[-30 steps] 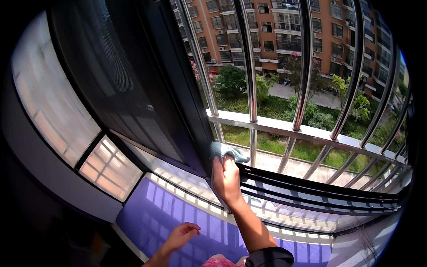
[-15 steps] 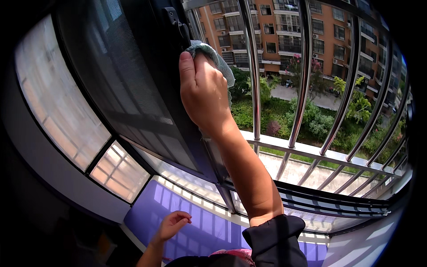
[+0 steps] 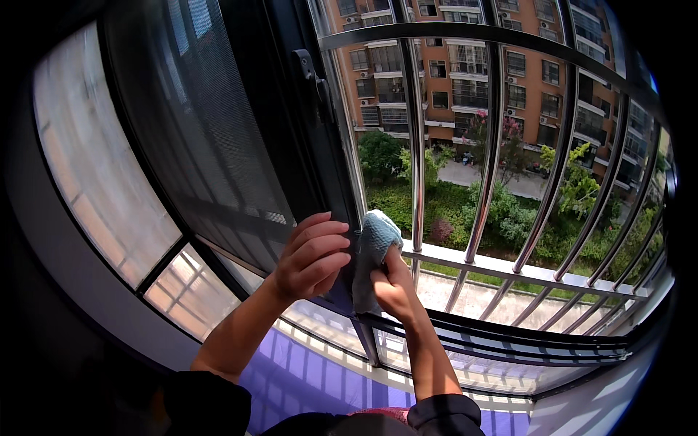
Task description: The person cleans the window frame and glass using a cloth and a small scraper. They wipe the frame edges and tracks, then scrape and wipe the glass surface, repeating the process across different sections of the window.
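Right hand (image 3: 392, 287) clenched on pale-blue cloth (image 3: 374, 251) against upright window frame (image 3: 331, 182) — left hand (image 3: 311, 256) curled alongside, apparently gripping frame edge.

- Bright daylight comes in through the open window; the buildings (image 3: 465, 80) and trees (image 3: 509, 196) outside are sunlit.
- The dark window frame (image 3: 291, 145) stands in shadow.
- Bars (image 3: 487, 152) bend near the black rim.
- Focus is sharp throughout.

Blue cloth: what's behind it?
The blue cloth is pressed by the right hand against the edge of the dark window frame. That strip of frame is covered. The left hand grips the frame beside it.
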### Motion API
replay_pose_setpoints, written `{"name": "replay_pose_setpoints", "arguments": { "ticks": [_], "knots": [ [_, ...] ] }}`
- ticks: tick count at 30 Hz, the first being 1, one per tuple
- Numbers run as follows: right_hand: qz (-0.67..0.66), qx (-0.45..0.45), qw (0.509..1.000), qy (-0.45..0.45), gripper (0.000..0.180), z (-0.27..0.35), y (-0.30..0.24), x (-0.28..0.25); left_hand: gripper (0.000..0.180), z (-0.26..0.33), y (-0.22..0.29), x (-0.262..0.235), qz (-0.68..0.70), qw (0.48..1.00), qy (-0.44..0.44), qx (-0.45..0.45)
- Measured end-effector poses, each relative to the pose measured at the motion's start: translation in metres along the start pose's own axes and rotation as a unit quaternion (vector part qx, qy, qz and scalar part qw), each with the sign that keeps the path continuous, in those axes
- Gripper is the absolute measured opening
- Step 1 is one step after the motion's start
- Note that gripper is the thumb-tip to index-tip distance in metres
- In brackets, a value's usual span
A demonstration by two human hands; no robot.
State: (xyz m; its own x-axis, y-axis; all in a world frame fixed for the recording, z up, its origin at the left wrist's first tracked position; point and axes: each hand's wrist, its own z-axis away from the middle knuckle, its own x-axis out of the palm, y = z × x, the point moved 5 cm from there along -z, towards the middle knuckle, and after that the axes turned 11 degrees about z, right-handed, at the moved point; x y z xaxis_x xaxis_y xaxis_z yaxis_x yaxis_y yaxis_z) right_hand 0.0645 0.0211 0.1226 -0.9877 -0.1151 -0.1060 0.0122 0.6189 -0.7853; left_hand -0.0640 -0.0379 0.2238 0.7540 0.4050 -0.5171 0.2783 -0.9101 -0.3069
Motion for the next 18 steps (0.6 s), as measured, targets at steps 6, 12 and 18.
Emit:
{"name": "replay_pose_setpoints", "arguments": {
  "ticks": [6, 12, 18],
  "knots": [
    [0.194, -0.141, 0.971, 0.019, 0.026, -0.051, -0.045, -0.021, 0.011, 0.023, -0.027, 0.022, -0.064, 0.994, -0.030, 0.089],
    [0.075, -0.118, 0.990, -0.001, 0.023, -0.079, -0.049, -0.019, 0.010, 0.031, -0.028, 0.026, -0.101, 0.990, -0.025, 0.094],
    [0.071, -0.167, 0.971, 0.154, 0.016, -0.123, -0.050, 0.004, 0.006, 0.042, -0.029, 0.024, -0.122, 0.988, -0.039, 0.091]
  ]
}}
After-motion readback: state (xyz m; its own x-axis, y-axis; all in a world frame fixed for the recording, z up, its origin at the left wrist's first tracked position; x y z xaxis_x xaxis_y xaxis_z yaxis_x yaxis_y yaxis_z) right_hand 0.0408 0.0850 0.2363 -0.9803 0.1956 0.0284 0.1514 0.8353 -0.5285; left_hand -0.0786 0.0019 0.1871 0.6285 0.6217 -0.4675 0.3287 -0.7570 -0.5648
